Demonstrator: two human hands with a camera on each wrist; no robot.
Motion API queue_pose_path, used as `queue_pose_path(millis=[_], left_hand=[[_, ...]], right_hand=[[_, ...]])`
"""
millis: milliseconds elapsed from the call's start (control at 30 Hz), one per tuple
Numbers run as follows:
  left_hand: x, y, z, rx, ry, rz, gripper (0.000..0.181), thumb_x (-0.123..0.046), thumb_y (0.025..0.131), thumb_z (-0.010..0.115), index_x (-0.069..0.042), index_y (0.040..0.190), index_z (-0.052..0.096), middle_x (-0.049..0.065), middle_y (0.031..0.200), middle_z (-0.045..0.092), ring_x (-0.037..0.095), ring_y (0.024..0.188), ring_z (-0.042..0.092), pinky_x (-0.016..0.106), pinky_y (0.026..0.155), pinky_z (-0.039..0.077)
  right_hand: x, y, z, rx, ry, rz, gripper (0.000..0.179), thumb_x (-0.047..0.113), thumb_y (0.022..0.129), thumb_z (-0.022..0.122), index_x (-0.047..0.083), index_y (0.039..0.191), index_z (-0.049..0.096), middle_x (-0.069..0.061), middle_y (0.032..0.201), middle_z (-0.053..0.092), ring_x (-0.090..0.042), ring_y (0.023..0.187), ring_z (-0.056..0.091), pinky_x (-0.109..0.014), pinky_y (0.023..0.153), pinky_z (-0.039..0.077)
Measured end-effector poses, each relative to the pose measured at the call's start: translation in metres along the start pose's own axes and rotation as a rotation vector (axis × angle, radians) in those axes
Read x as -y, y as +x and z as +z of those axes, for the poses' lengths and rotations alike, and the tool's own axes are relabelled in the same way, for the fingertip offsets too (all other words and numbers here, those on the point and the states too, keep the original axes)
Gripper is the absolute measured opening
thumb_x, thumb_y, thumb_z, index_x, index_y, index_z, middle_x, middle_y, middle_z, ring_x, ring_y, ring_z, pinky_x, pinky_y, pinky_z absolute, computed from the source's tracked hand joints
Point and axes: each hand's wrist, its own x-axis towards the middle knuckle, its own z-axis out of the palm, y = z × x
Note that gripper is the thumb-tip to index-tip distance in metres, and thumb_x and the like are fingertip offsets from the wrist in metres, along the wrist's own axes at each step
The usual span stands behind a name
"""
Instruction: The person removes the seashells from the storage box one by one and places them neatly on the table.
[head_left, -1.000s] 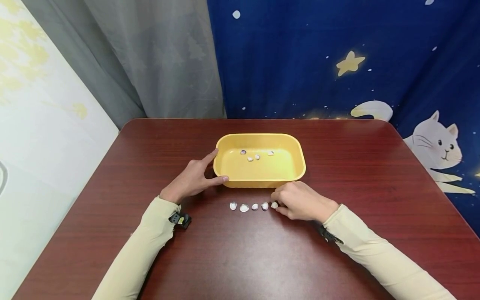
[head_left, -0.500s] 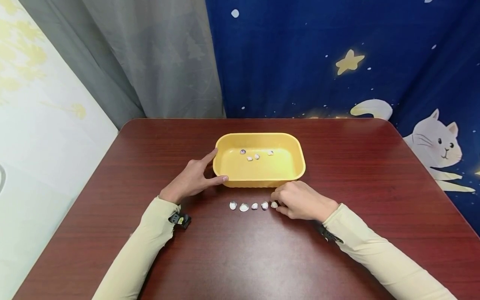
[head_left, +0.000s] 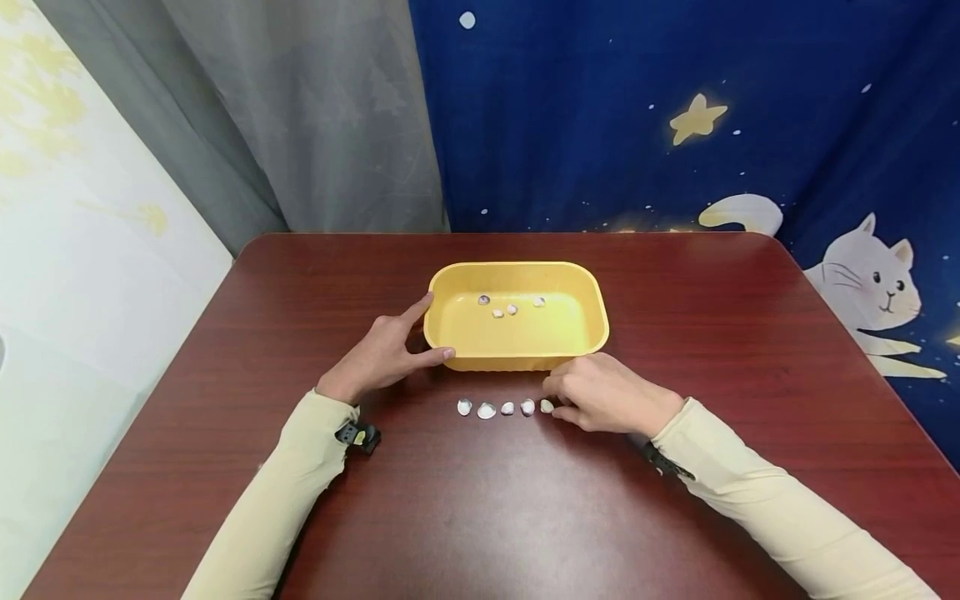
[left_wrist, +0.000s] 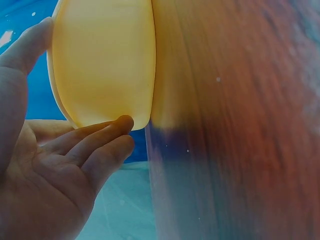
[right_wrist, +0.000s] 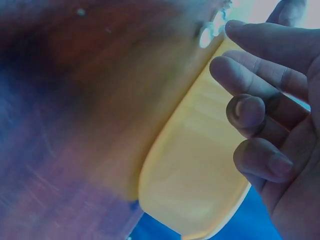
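Note:
A yellow plastic tub stands on the table with several small seashells inside, one a darker shell. My left hand touches the tub's left end, thumb at the near rim and the other fingers spread along the end wall. A row of whitish seashells lies in front of the tub, from the leftmost shell to the rightmost shell. Right beside that last one is my right hand, its fingers loosely bent. The right wrist view shows a gap between thumb and fingers, with nothing held there.
The dark red wooden table reaches back to a grey curtain and a blue curtain. To the left is a white panel. A band with a small device is strapped to the left wrist.
My right fingertips have eased slightly off the rightmost shell, which keeps its place in the row. The left hand and tub hold their places while the head view shifts a little.

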Motion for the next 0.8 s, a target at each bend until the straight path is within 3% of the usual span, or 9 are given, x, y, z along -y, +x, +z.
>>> queue_pose_path(millis=[233,467,800], left_hand=[[-0.001,0.001,-0.002,0.008,-0.004,0.0,0.108,-0.073,0.083,0.065,-0.02,0.163,0.015,0.014,0.154,0.047,0.025,0.118,0.052,0.045,0.106,0.048],[0.0,0.001,-0.002,0.003,0.003,0.001,0.107,-0.072,0.083,0.065,-0.019,0.163,0.017,0.016,0.152,0.049,0.025,0.115,0.053,0.044,0.104,0.049],[0.0,-0.001,-0.001,0.002,-0.006,-0.009,0.107,-0.073,0.083,0.065,-0.021,0.163,0.016,0.014,0.15,0.051,0.025,0.113,0.052,0.041,0.099,0.049]], right_hand=[[-0.002,0.0,-0.013,0.013,-0.022,-0.056,0.009,0.02,0.083,0.081,0.02,0.084,0.072,0.01,0.074,0.067,-0.004,0.068,0.06,-0.027,0.061,0.051],[-0.001,0.003,-0.028,-0.001,-0.107,-0.069,0.016,0.021,0.082,0.081,0.018,0.078,0.066,0.01,0.069,0.063,-0.006,0.061,0.056,-0.028,0.057,0.05],[-0.003,0.023,-0.049,-0.006,-0.166,-0.119,0.013,0.02,0.081,0.081,0.015,0.084,0.07,0.006,0.074,0.068,-0.013,0.064,0.064,-0.032,0.059,0.053]])
